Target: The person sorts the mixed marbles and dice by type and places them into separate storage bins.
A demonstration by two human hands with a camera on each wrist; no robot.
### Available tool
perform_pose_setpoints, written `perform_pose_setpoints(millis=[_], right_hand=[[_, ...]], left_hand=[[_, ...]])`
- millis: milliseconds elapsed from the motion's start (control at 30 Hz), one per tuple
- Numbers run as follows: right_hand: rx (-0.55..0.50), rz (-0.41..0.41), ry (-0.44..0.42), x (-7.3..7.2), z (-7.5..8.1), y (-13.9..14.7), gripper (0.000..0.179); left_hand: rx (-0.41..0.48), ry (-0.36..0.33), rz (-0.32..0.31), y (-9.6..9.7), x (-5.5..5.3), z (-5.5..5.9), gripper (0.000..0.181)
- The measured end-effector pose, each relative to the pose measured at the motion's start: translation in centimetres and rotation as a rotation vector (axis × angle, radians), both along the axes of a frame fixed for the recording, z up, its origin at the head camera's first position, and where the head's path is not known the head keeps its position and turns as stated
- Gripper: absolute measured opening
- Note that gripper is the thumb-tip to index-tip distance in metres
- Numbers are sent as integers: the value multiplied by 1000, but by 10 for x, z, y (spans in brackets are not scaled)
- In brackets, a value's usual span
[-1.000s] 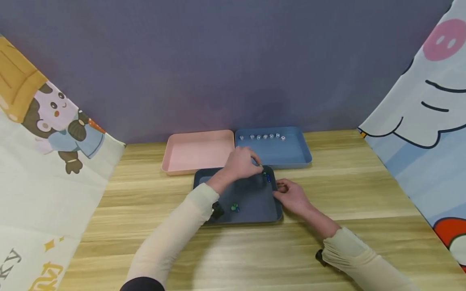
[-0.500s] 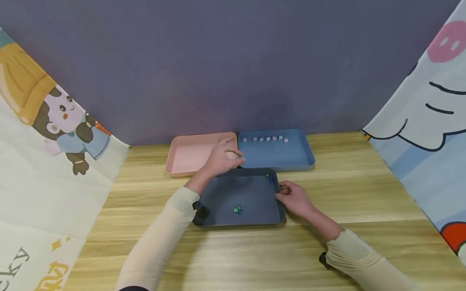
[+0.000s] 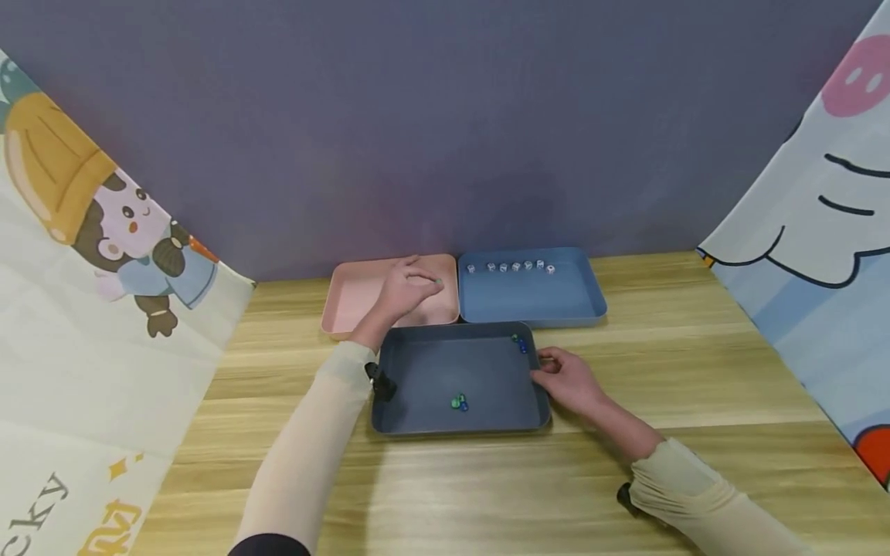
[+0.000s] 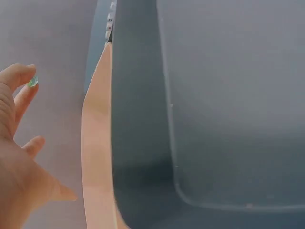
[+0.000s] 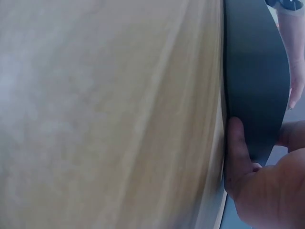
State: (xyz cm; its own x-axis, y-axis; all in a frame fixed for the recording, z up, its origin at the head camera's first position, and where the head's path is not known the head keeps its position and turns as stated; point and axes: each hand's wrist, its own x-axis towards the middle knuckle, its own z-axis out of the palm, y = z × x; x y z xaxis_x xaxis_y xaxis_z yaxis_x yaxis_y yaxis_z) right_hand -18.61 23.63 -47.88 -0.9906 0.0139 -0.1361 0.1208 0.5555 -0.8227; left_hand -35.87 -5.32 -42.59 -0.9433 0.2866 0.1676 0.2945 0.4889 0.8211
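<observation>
My left hand is over the pink tray, pinching a small green glass marble between thumb and finger. At the right side of the dark tray, my right hand grips the edge, with the thumb lying along the outer wall in the right wrist view. Inside the dark tray, a green marble and a blue marble lie in a small cluster near the front. Another green marble and a blue one sit in its back right corner.
A blue tray stands beside the pink one, with a row of several white dice along its back. The wooden table ends at a grey backdrop. Printed cloths hang at both sides.
My left hand has lifted from the dark tray's back right corner and travelled left over the pink tray, carrying the green marble. My right hand stays at the dark tray's edge.
</observation>
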Motion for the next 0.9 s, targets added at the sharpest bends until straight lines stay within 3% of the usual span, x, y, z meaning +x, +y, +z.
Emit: perform_pose_setpoints(millis=[133, 300, 500, 667, 900], right_hand=[[-9, -5, 9, 1, -1, 2, 44], [-31, -12, 0, 0, -2, 3, 44], [-37, -10, -23, -3, -3, 0, 45], [-34, -17, -30, -5, -4, -1, 45], [-72, -30, -33, -5, -6, 1, 43]], left_hand=[[-11, -50, 45, 7, -16, 2, 17], [-126, -66, 84, 13, -31, 4, 19], [-154, -148, 78, 17, -33, 10, 16], [-113, -173, 59, 20, -35, 4, 19], [-129, -192, 67, 24, -38, -5, 18]])
